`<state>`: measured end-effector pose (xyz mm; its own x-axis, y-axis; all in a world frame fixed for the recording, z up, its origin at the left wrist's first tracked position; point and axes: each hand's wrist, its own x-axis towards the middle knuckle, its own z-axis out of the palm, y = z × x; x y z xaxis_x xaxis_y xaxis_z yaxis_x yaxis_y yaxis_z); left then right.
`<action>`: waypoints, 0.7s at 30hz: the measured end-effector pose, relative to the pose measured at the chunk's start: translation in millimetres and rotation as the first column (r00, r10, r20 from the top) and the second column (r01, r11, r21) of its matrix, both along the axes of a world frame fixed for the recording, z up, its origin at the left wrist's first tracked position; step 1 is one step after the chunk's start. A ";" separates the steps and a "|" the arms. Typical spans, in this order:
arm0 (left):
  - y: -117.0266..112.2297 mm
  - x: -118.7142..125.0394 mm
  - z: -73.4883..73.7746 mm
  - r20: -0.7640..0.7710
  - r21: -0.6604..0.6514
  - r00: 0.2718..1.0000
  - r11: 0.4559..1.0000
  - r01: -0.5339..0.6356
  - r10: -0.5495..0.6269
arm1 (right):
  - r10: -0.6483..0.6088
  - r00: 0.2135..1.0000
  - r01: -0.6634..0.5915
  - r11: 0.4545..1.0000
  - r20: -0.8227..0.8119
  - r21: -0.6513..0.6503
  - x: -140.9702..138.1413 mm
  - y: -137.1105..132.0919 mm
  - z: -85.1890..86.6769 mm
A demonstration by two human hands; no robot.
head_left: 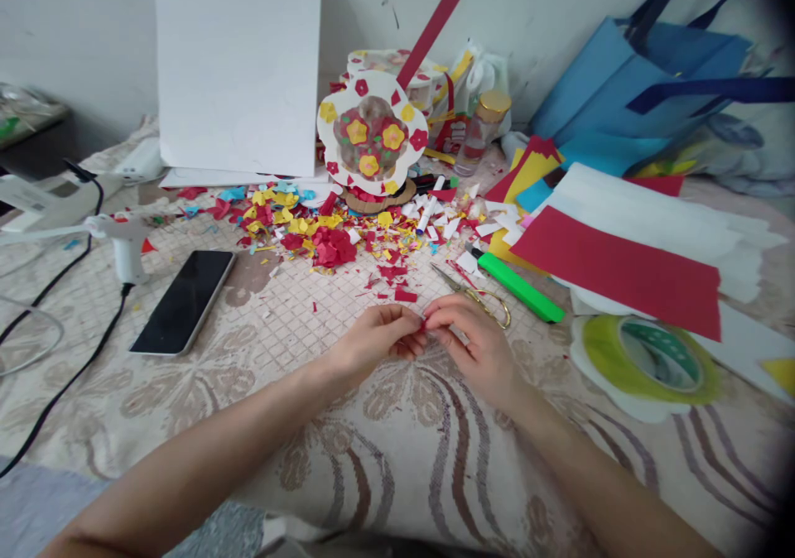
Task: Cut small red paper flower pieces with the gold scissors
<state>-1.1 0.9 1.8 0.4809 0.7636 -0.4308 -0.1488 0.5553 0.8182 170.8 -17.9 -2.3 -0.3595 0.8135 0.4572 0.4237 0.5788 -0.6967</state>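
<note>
Over the patterned tablecloth, my left hand (391, 330) and my right hand (469, 339) meet fingertip to fingertip. Both pinch a small piece of red paper (423, 324), mostly hidden by the fingers. Just beyond my right hand lie gold-handled scissors (490, 305) and a green utility knife (522, 286). Red paper scraps (406, 295) are scattered in front of my fingers. Farther back is a heap of red and yellow paper flowers (334, 246). Behind it stands a white flower-shaped paper piece (373, 133) decorated with small flowers.
At left are a phone (185, 301) and a white glue gun (127, 247) with a black cord. A roll of yellow-green tape (596, 355), red paper (621, 264) and a blue bag (639, 78) are at right. A white board (239, 69) leans against the wall near a gold-lidded jar (481, 132).
</note>
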 end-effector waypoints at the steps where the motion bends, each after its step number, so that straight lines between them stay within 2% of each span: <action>1: 0.1 -0.3 0.0 0.006 -0.017 1.000 1.000 0.004 -0.004 | 0.001 1.000 -0.001 1.000 -0.004 -0.012 -0.7 -0.6 -0.1; 3: 0.1 -0.8 -0.7 0.012 -0.014 1.000 1.000 0.001 -0.001 | -0.014 1.000 0.013 0.998 -0.019 -0.062 -2.8 -2.3 0.1; 6: -0.7 -1.0 -2.1 0.022 0.034 1.000 0.999 -0.016 0.015 | -0.061 0.996 0.046 0.977 -0.064 -0.210 -5.7 -4.5 0.0; 11: -3.2 1.1 -3.7 0.062 -0.023 0.998 0.999 -0.028 0.029 | -0.133 0.980 0.051 0.884 -0.145 -0.465 -5.9 -4.9 -2.4; 13: -4.0 2.1 -4.7 0.062 -0.036 0.997 0.999 -0.038 0.041 | -0.145 0.977 0.051 0.868 -0.154 -0.495 -5.3 -4.9 -2.7; 18: -5.2 3.1 -7.0 0.045 -0.018 0.997 0.998 -0.060 0.061 | -0.163 0.979 0.094 0.896 -0.124 -0.434 -5.8 -5.6 -1.8; 21: -5.7 3.1 -6.4 0.076 -0.053 0.996 0.997 -0.052 0.056 | -0.194 0.973 0.118 0.888 -0.128 -0.444 -6.7 -5.4 -1.6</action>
<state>2.0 -4.8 -4.5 0.4732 0.7674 -0.4326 -0.2417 0.5853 0.7739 164.1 -23.3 -4.0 -0.1618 0.9826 0.0909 0.3412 0.1422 -0.9292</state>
